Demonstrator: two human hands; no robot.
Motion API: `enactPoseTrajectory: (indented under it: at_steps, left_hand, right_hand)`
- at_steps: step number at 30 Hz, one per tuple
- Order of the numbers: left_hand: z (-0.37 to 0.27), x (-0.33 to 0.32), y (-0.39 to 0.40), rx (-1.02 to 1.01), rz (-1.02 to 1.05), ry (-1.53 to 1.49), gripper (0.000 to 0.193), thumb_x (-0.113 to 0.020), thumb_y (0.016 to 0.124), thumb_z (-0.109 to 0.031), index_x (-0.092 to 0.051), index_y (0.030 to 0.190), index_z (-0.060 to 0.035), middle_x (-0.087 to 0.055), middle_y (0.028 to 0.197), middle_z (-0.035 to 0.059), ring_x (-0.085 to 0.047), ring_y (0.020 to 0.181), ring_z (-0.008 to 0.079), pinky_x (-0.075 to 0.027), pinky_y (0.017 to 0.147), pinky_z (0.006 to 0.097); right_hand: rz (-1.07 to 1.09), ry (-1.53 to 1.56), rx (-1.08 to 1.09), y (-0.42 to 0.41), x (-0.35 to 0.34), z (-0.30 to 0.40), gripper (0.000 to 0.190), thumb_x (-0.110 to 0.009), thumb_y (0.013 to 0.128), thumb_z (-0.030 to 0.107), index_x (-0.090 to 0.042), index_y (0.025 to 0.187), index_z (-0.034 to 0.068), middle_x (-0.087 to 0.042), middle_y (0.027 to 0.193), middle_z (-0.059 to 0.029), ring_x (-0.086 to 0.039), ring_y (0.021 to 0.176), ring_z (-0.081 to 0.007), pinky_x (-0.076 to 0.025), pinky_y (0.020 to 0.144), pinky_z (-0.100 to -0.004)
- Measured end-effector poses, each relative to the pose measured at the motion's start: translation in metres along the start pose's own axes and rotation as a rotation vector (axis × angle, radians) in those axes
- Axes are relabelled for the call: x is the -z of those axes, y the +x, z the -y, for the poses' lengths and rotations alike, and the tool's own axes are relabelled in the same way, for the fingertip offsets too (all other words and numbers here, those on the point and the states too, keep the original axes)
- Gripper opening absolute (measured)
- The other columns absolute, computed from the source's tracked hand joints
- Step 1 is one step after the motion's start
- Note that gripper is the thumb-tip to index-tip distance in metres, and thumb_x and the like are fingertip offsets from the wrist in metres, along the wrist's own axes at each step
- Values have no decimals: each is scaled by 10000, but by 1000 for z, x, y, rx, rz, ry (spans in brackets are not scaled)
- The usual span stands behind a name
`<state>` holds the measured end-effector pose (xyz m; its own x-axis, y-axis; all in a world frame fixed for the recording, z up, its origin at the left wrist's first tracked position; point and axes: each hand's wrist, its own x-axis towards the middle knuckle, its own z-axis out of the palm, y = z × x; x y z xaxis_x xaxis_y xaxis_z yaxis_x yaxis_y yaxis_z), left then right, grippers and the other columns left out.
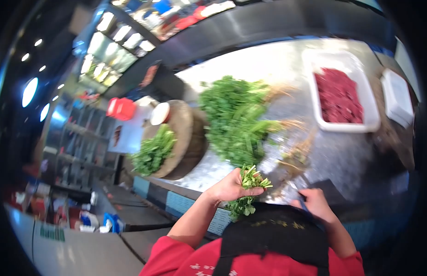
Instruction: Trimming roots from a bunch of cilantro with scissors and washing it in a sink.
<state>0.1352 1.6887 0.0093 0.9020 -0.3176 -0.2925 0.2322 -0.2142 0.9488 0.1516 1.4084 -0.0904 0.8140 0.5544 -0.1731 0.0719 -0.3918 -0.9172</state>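
Observation:
My left hand [236,188] is closed around a bunch of leafy green herbs [246,203], with the cut stem ends poking out above the fingers. To the right, my right hand [313,203] grips a dark handle, probably a knife's; a blurred narrow blade seems to point up from it. Beyond my hands a large heap of leafy herbs [234,117] lies on the metal table [334,151], its roots towards the right. Cut-off roots [296,157] lie loose between the heap and my right hand.
A white plastic tub [370,117] of red raw meat [339,96] stands at the back right, with white trays [398,98] beside it. On the left, a round wooden chopping block [180,138] bears more greens [155,151] and a white bowl [160,114]. Red containers [121,108] stand behind it.

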Motion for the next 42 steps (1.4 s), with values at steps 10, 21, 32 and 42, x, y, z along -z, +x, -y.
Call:
enactPoseTrajectory:
  at_steps: [10, 21, 32, 42]
  left_hand:
    - [-110, 225, -139, 104, -889, 729, 180, -737, 801, -101, -654, 925, 0, -657, 790, 19, -575, 705, 91, -483, 648, 280]
    - [111, 378, -83, 253, -582, 1060, 774, -709, 696, -626, -575, 999, 74, -555, 1110, 273, -529, 1077, 407, -431, 921, 435]
    - [116, 476, -78, 474, -999, 602, 547, -594, 876, -488, -666, 858, 54, -672, 736, 163, -649, 710, 252, -495, 691, 402]
    - [155, 558, -70, 418, -1003, 829, 351, -610, 889, -259, -616, 1102, 20, -653, 805, 94, -620, 707, 177, -508, 653, 340]
  right_hand:
    - [72, 67, -326, 23, -54, 8, 339, -786, 692, 271, -643, 741, -32, -556, 592, -8, -480, 603, -61, -420, 542, -274]
    - [-103, -42, -398, 50, -119, 43, 289, -804, 664, 229, -665, 741, -13, -569, 559, -38, -515, 537, -75, -428, 514, -268]
    - [-120, -24, -537, 48, -139, 50, 303, -797, 691, 201, -678, 823, -43, -607, 615, 4, -525, 574, -50, -448, 540, -240]
    - [-185, -56, -443, 41, -140, 67, 409, -768, 721, 351, -689, 913, -2, -633, 670, -146, -621, 615, -191, -484, 610, -323]
